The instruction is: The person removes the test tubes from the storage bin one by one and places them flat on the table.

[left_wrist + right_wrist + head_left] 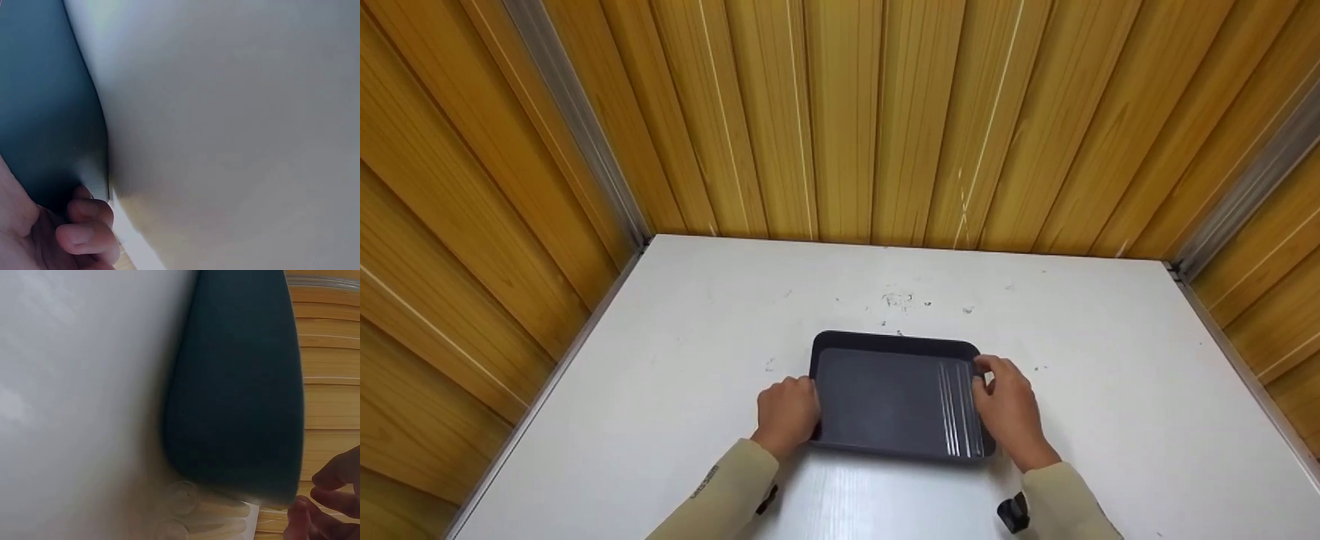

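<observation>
A dark grey rectangular tray [877, 401] with a raised rim rests on the white table, ribbed along its right end. At its left side, my left hand [789, 411] grips the rim. The left wrist view shows that hand's curled fingers [90, 230] against the tray's outer wall [53, 112]. Across from it, my right hand [1009, 405] holds the right rim between thumb and fingers. In the right wrist view the tray's side [236, 394] fills the middle, with the right hand [332, 512] at its far end.
The white table [697, 322] has small dark marks [898, 300] beyond the tray. Yellow wood-look panels [840, 127] wall it in at the back and sides, with metal posts at the corners. Blurred see-through round shapes [183, 495] show low in the right wrist view.
</observation>
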A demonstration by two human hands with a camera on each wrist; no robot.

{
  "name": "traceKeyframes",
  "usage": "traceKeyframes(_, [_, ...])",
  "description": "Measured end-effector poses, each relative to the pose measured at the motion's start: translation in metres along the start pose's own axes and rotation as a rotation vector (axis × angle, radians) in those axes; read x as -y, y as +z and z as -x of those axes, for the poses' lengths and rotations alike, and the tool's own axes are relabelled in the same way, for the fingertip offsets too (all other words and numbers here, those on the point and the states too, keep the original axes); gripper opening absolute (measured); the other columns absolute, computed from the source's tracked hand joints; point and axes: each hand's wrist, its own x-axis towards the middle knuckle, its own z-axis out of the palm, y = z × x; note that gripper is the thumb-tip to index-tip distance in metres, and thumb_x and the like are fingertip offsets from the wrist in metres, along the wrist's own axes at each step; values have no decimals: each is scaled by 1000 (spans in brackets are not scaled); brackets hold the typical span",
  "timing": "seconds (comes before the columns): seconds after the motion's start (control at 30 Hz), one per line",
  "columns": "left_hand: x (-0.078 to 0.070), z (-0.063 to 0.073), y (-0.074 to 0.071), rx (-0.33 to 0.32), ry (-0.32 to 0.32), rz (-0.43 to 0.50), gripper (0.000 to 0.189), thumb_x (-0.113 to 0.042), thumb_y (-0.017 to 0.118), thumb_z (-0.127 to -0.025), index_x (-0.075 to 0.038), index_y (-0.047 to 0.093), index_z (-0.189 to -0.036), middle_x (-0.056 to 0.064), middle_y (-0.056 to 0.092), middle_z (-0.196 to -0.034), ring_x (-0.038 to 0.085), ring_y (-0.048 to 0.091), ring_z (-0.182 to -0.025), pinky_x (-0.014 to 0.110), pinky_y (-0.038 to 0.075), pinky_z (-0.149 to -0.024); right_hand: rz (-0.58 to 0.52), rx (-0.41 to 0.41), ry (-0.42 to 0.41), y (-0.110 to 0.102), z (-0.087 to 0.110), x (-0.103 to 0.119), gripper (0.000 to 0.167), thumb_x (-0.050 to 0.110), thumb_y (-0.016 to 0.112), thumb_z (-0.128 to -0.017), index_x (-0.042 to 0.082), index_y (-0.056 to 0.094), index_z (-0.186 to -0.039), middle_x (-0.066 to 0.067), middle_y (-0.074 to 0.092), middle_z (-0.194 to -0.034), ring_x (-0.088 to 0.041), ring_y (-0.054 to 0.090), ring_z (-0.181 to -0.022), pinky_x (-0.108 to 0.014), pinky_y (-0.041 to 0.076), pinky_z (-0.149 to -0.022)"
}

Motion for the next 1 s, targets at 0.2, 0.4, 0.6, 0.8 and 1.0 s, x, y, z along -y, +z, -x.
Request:
traceKeyframes(0.2, [-1, 0, 1, -16, 14, 3, 32, -20, 54, -96, -4, 62, -69, 12, 63, -62, 29, 60, -53, 42, 43, -45, -26, -1, -32, 6, 2, 1, 30, 5, 62, -89, 1, 61, -119, -12, 64, -105, -21, 58, -87, -35, 49, -75])
traceKeyframes(0.4, [0, 3, 0, 10, -6, 18, 33, -18, 54, -95, -5, 62, -66, 12, 63, -61, 29, 60, -52, 42, 43, -44, -56, 42, -51, 17, 6, 2, 31, 4, 65, -88, 0, 62, -119, -12, 65, -106, -18, 60, -87, -33, 50, -73])
traceKeyframes(0.6, [0, 4, 1, 6, -4, 20, 33, -18, 55, -94, -5, 61, -65, 12, 63, -62, 29, 60, -52, 42, 43, -44, -52, 90, -45, 23, 9, 3, 30, 4, 66, -87, 0, 63, -116, -11, 65, -104, -17, 61, -84, -32, 50, -71])
traceKeyframes(0.8, [0, 3, 3, -18, 15, 32, 33, -16, 54, -94, -5, 59, -63, 12, 61, -59, 29, 57, -49, 41, 41, -42, -39, 119, -76, 26, 7, 5, 27, 2, 69, -84, 1, 65, -110, -10, 65, -97, -17, 61, -81, -34, 50, -69])
traceKeyframes(1.0, [-1, 1, 0, -21, 15, 16, 33, -18, 55, -95, -5, 60, -65, 12, 61, -60, 29, 58, -50, 41, 41, -42, -11, 156, -76, 29, 6, 8, 27, 4, 71, -83, 2, 65, -110, -9, 65, -98, -15, 57, -78, -34, 49, -69])
